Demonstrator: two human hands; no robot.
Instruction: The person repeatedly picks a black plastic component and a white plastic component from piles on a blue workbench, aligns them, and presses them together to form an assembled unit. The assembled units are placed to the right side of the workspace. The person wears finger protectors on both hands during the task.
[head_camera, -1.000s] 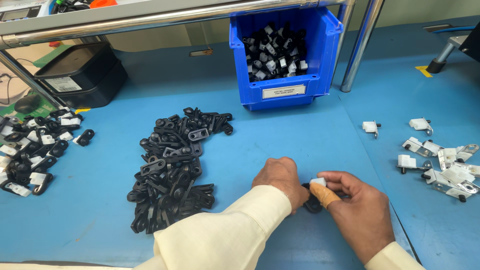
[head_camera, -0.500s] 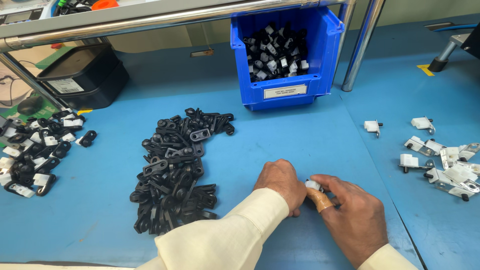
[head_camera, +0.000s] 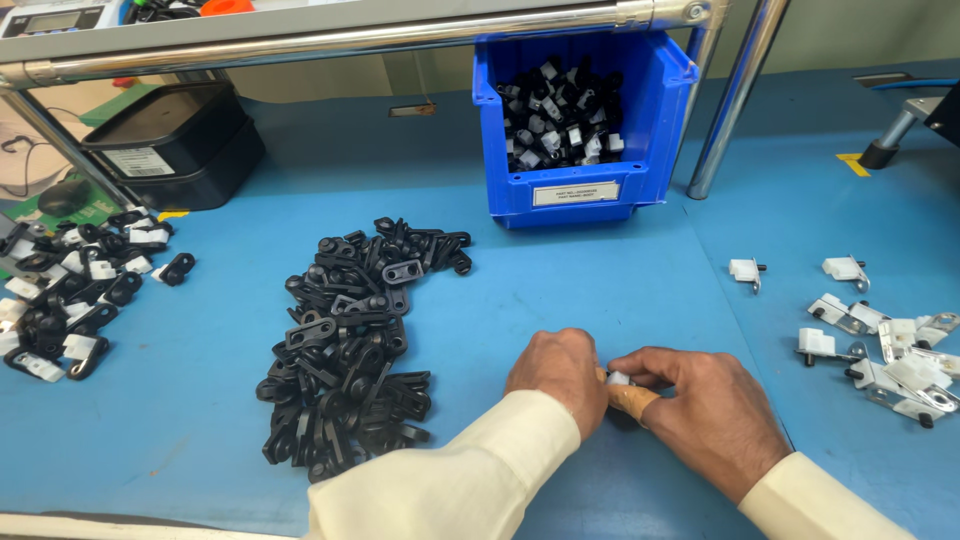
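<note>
My left hand (head_camera: 556, 372) and my right hand (head_camera: 706, 412) meet at the near middle of the blue table (head_camera: 600, 290). Both pinch one small part with a white plastic piece (head_camera: 618, 379) showing between the fingertips; its black portion is mostly hidden by my fingers. My right thumb wears a tan finger cot. A long pile of black plastic clips (head_camera: 350, 340) lies just left of my left hand. Loose white clips with metal tabs (head_camera: 880, 345) are scattered to the right of my right hand.
A blue bin (head_camera: 580, 190) holding assembled black-and-white parts stands at the back centre. Several assembled parts (head_camera: 70, 290) lie at the far left. A black box (head_camera: 175, 140) sits back left. Metal rack tubes (head_camera: 735, 95) cross the back.
Both hands stay together on the small part, with only slight finger shifts. The piles have not moved.
</note>
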